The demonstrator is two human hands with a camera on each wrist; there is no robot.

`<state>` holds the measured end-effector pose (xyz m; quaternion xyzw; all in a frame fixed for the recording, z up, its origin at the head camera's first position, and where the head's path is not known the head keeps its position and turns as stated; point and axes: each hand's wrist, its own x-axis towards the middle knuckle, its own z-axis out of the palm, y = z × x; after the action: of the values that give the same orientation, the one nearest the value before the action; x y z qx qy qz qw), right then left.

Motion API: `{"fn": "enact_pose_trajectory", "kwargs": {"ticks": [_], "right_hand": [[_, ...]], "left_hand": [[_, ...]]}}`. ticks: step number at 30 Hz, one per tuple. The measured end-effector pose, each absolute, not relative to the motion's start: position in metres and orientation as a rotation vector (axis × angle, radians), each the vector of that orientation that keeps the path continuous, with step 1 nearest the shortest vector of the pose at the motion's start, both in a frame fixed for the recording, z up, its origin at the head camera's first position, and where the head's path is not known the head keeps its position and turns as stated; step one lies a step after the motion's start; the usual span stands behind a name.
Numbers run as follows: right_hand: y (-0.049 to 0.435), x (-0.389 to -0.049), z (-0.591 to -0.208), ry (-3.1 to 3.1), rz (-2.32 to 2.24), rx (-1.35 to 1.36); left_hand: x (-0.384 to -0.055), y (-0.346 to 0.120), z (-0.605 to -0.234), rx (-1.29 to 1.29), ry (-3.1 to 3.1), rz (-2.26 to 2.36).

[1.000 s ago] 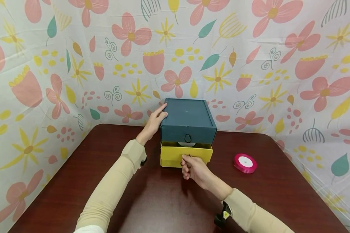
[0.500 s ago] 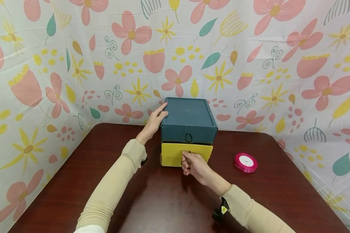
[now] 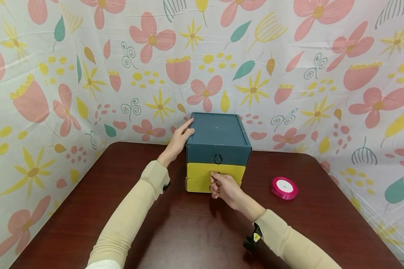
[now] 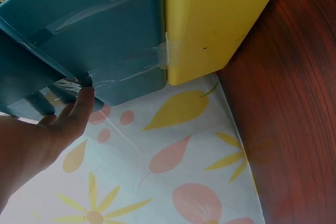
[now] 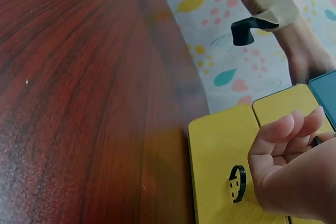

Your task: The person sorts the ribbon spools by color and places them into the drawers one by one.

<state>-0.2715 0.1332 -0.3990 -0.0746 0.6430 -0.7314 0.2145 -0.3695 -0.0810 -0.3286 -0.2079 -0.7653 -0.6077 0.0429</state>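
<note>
Holding the upper yellow drawer, just beyond the right hand, by a black loop pinched in curled fingers. Touching the blue box along its left side with the left hand, fingers extended. With a pink spool lying right of the right hand on the worktop.
</note>
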Motion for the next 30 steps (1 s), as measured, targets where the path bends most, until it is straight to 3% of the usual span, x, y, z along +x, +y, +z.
{"fn": "enact_pose_trajectory", "kwargs": {"ticks": [11, 30], "right_hand": [[0.139, -0.257, -0.410, 1.732, -1.753, -0.272], [0.138, -0.282, -0.432, 1.549, -1.868, 0.106]], "left_hand": [[-0.369, -0.083, -0.330, -0.643, -2.338, -1.867], [-0.369, -0.081, -0.327, -0.642, -2.346, -1.880]]}}
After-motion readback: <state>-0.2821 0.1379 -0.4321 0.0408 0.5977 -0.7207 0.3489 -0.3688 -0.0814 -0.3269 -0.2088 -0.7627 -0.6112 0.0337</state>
